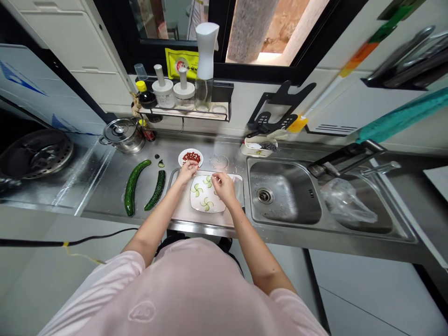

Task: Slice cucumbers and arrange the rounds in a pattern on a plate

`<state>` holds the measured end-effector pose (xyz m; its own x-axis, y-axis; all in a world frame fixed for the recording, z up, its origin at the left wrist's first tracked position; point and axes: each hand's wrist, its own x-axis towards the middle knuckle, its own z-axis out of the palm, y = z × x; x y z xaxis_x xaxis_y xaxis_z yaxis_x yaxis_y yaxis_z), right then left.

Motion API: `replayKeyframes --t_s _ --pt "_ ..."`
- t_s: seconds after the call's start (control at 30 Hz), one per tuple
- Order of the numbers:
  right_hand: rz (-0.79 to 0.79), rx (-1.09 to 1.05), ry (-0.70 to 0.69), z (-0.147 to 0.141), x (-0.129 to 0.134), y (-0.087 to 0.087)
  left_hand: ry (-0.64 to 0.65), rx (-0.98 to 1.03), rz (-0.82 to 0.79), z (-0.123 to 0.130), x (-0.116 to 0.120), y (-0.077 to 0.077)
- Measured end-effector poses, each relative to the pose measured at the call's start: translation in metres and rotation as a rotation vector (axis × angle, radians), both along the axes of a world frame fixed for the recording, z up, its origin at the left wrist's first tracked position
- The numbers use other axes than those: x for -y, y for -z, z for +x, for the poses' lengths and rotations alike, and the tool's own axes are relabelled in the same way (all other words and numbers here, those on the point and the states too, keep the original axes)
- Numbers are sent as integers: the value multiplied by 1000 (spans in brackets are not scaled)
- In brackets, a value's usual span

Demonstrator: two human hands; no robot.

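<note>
A white square plate (207, 208) lies on a pale cutting board (180, 212), with thin green-edged cucumber slices (206, 204) set on it in pinwheel shapes. My left hand (187, 172) is at the plate's upper left, just in front of a small round white dish (180, 157) of chopped red pieces (192, 157). Its fingers are drawn together, with a spot of red by the tips; what they hold is too small to tell. Over the plate's right side, my right hand (224, 187) has its fingers curled in a pinch, their contents hidden.
Two whole cucumbers (132, 189) (156, 191) and small dark green scraps (160, 164) lie left of the board. A lidded steel pot (124, 135) stands behind them. To the right is a steel sink (301, 205); a wall rack (210, 113) holds jars and bottles.
</note>
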<state>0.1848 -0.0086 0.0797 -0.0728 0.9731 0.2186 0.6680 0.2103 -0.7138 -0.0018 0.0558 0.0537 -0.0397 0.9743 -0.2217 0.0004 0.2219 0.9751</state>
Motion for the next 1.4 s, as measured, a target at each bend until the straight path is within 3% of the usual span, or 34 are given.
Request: replayKeyframes --t_s 0.13,0.23,0.4,0.6,0.97,1.13,1.27,1.4 --pt "25 50 -87 0 -21 -15 234 27 160 5 12 -8" --pt "26 106 -182 2 -30 -22 354 -71 258 8 18 -17" --pt "32 143 -323 7 -32 -25 438 -307 296 12 23 -31" --pt "36 163 -355 9 -33 -19 450 -321 303 14 24 -36" --pt "-7 180 -299 8 -29 -6 406 -378 289 14 22 -23" --pt "-19 241 -231 14 -30 20 336 -657 289 10 23 -9" --pt "-100 359 -195 14 -29 42 437 -924 350 11 32 3" --pt "-179 453 -205 10 -28 53 537 -1106 364 15 44 11"
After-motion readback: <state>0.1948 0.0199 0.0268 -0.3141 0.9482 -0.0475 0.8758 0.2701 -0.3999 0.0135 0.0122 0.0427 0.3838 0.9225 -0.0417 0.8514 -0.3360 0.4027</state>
